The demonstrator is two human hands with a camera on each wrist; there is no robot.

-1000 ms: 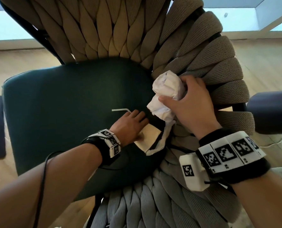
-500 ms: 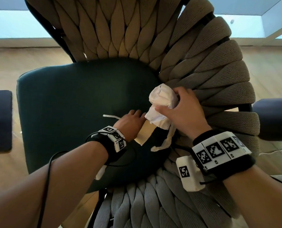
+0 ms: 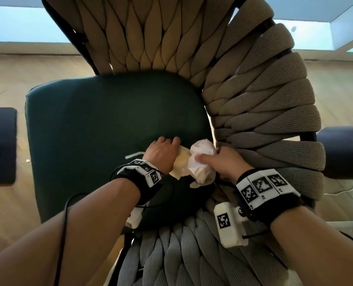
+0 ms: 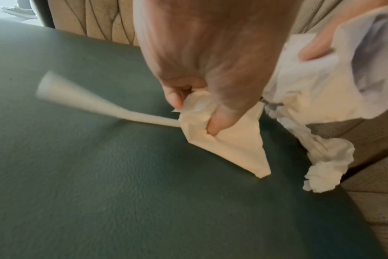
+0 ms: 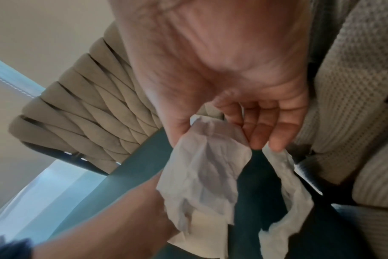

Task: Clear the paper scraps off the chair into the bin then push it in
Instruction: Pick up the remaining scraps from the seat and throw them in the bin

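The chair's dark green seat cushion point(image 3: 101, 129) fills the head view, ringed by a woven beige backrest point(image 3: 254, 96). My left hand point(image 3: 163, 151) pinches a cream paper scrap point(image 4: 233, 145) low over the seat near its right rim; a thin rolled white strip point(image 4: 95, 103) sticks out leftward from that pinch. My right hand point(image 3: 223, 164) grips a crumpled white paper wad point(image 3: 202, 159), held against the left hand's scrap. In the right wrist view the wad point(image 5: 208, 173) hangs from thumb and fingers, with a twisted tail point(image 5: 288, 201) dangling. No bin is in view.
Wooden floor point(image 3: 340, 96) surrounds the chair. A dark blue cushioned seat point(image 3: 0, 145) stands at the left and another dark blue piece point(image 3: 344, 151) at the right. A tiny white scrap point(image 3: 28, 161) lies on the floor by the seat's left edge. Bright windows run along the top.
The right hand brought the crumpled wad down and left from the backrest until it meets the left hand's scrap. The left hand closed on the cream scrap and the white strip.
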